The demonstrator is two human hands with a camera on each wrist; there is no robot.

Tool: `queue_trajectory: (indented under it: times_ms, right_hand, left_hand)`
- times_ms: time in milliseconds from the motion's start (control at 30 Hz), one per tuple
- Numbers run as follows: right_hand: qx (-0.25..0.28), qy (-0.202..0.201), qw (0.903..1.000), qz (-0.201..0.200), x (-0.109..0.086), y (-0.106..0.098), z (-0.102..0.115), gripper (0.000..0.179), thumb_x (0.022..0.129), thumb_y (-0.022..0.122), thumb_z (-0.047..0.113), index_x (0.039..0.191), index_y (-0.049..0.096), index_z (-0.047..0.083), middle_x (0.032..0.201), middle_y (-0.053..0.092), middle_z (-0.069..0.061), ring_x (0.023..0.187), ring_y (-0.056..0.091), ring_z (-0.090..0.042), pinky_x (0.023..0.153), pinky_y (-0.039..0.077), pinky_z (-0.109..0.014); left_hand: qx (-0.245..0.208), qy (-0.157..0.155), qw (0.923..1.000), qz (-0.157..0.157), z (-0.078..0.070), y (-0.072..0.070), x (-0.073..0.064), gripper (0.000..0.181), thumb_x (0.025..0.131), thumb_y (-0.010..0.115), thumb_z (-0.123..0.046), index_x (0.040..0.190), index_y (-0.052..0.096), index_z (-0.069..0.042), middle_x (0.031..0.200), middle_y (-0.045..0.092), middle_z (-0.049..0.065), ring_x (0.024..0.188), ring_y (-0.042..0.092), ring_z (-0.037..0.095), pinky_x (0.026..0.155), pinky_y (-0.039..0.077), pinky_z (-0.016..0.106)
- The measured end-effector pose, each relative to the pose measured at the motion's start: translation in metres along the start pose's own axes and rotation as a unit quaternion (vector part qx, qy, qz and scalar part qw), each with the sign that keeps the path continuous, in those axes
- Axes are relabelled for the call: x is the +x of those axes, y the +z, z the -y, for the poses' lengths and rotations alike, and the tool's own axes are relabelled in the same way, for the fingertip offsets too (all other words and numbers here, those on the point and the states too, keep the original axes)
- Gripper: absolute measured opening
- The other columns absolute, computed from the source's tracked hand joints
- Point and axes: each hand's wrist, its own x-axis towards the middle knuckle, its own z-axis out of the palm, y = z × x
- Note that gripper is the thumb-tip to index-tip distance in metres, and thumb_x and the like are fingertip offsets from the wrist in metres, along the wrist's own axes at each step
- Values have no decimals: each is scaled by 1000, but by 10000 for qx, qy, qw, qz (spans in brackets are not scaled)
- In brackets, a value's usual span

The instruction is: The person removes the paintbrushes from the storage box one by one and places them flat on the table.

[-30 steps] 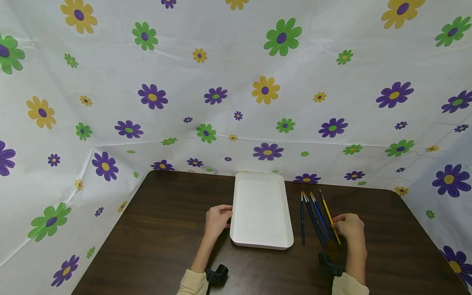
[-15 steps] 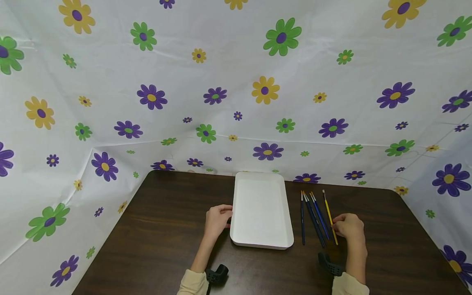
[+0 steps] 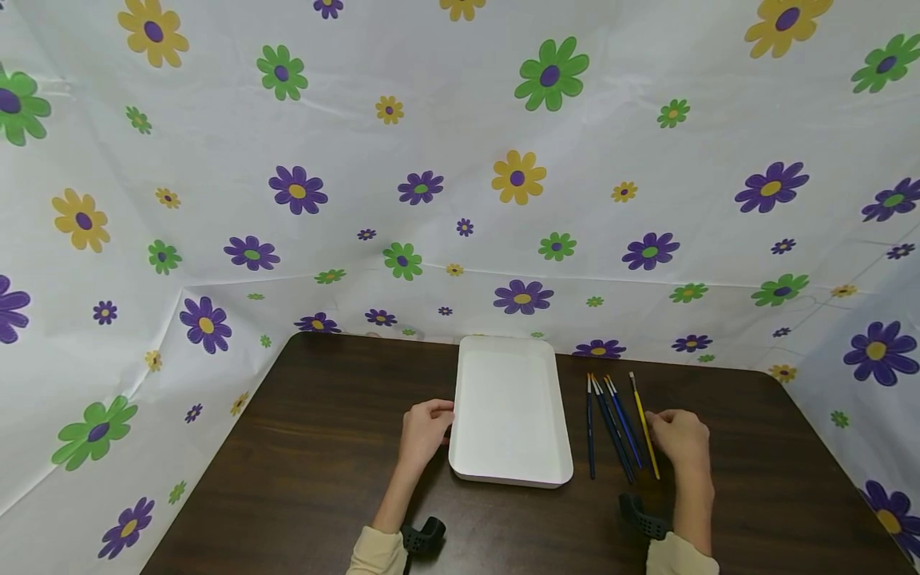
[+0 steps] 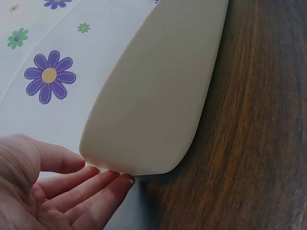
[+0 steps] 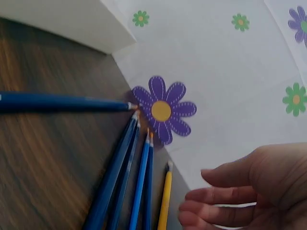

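A white rectangular tray (image 3: 508, 407) sits on the dark wooden table, its long side pointing away from me. My left hand (image 3: 422, 431) rests at its left side; in the left wrist view the thumb and fingertips touch the edge of the tray (image 4: 153, 96). To the right of the tray lies a yellow paintbrush (image 3: 646, 431), bristles toward the back. My right hand (image 3: 679, 438) is just right of it, with thumb and fingers apart and nothing between them. The right wrist view shows a gap between the fingertips and the yellow brush (image 5: 165, 196).
Several blue paintbrushes (image 3: 591, 431) lie between the tray and the yellow brush, their bristle ends gathered toward the back. The wooden table (image 3: 323, 479) meets a flowered sheet (image 3: 345, 144) at its back edge and sides.
The yellow paintbrush's bristle end has swung to the right, and the brush now lies apart from the blue ones. My right hand has let go of it. The left hand stays put.
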Motion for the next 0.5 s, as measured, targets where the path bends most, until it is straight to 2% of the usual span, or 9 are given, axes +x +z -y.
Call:
queue_trajectory:
  times_ms: [167,233,300,367,400,500]
  right_hand:
    - [90,-393,9992,-51,-2,7,21,37,105,55,19,101,69,-15,75,70,-13,71,64,-25,60,46,-35]
    - [106,-551,9984,-56,-4,10,33,36,106,55,19,105,69,-15,78,71,-15,72,65,-27,63,48,-38]
    - [134,-743,9971,-79,-8,13,47,37,106,55,19,109,69,-14,83,71,-17,77,66,-31,68,51,-44]
    - [188,-917,9956,-69,-14,15,62,38,106,55,20,114,68,-15,91,72,-22,86,66,-38,75,52,-51]
    - [239,-990,9948,-42,-18,17,69,39,106,55,20,117,67,-15,97,71,-25,91,66,-40,79,52,-54]
    - [170,-1237,9921,101,-28,25,88,43,106,55,23,125,62,-16,113,68,-32,104,64,-47,87,52,-59]
  left_hand:
    - [717,321,9968,-175,-2,2,-2,23,96,64,-6,114,75,4,99,77,15,87,73,28,69,59,40]
    - [1022,529,9928,-341,-5,4,-3,24,97,64,-6,117,74,3,98,76,14,87,73,30,70,58,41]
    - [1295,757,9877,-446,-7,6,-4,27,99,63,-8,122,72,4,108,75,17,97,72,34,76,59,45]
    - [1683,1061,9789,-477,-10,8,-5,31,100,63,-11,127,69,4,119,71,21,108,69,39,85,58,51]
    - [1928,1250,9721,-475,-13,9,-6,33,100,63,-12,129,68,4,124,69,23,114,66,42,89,56,55]
    - [2666,1842,9456,-295,-20,12,-9,41,101,65,-18,135,64,4,141,58,28,131,53,50,103,44,65]
